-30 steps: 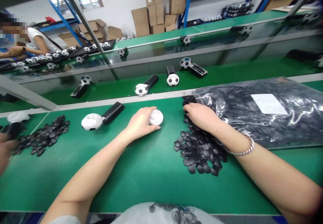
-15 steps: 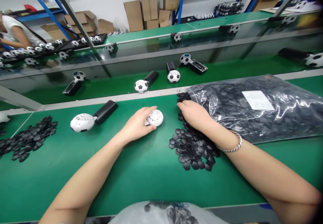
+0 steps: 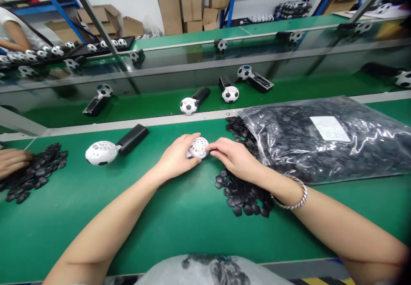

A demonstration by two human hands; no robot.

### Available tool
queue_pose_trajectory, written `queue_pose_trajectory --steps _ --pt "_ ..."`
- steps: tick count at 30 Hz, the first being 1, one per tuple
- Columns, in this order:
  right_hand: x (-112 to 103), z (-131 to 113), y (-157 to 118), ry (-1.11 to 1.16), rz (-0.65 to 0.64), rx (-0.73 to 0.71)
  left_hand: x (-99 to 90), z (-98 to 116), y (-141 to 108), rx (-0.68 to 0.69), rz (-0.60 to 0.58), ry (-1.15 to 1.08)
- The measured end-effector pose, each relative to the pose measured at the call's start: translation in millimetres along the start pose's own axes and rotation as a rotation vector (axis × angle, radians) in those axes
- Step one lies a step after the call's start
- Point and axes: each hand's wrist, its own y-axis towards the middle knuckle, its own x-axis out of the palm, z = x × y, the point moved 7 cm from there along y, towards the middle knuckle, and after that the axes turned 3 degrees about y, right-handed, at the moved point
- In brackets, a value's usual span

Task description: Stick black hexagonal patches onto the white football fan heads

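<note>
I have the left grip [image 3: 175,156] around the white ball [image 3: 199,147] — right grip [image 3: 236,158] narrow at its three o'clock, whether holding anything I can't tell — black pieces [image 3: 245,199] toward four.

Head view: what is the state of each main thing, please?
Openwork white ball: held, openings showing.
Left hand: gripping the ball.
Right hand: pinched beside the ball, apparently on a small dark piece.
Black pentagon pieces: loose, heaped.
Clear plastic bag: well filled, lying flat.
White-headed unit with black handle: lying unheld.
Co-worker's hand: at the left heap.
</note>
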Motion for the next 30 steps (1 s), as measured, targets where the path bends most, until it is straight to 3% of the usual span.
queue_pose_trajectory --steps 5,11,17,23,30 --pt "-2.1 2.0 -1.5 0.052 0.044 0.051 0.2 0.9 -0.2 -0.007 -0.003 0.003" --pt "11.8 10.2 0.2 0.125 0.052 0.091 -1.2 2.9 -0.5 -0.014 0.000 -0.008" --pt "14.0 8.9 2.8 0.147 0.082 0.034 -1.5 2.4 -0.1 -0.022 0.004 -0.029" --pt "11.8 17.1 5.3 0.203 0.127 0.125 -2.6 4.3 0.7 -0.027 0.039 -0.044" --pt "20.0 22.8 5.7 0.308 0.097 0.140 -3.4 2.2 2.2 -0.067 0.060 -0.041"
